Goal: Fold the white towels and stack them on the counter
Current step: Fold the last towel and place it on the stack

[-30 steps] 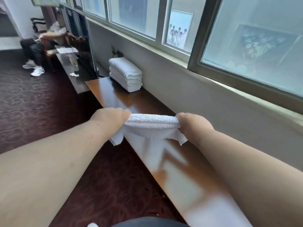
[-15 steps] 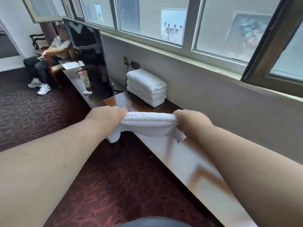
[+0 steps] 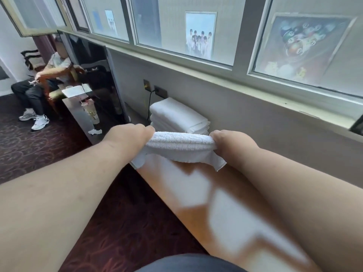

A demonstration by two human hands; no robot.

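A folded white towel [image 3: 179, 146] hangs stretched between my two hands, above the glossy wooden counter [image 3: 225, 209]. My left hand [image 3: 129, 137] grips its left end and my right hand [image 3: 228, 143] grips its right end; loose corners droop below both fists. Just beyond the held towel, a stack of folded white towels [image 3: 176, 116] rests on the counter against the wall, its lower front partly hidden by the held towel.
A flat black TV [image 3: 94, 79] stands left of the stack, with a drink cup [image 3: 91, 110] on a lower shelf before it. A person sits on a chair [image 3: 42, 83] at far left. Wall sockets [image 3: 160, 91] and windows run along the wall. Dark patterned carpet [image 3: 117, 222] lies below.
The held towel and both hands have moved forward, closer to the towel stack, which now sits right behind the towel. The grip is unchanged.
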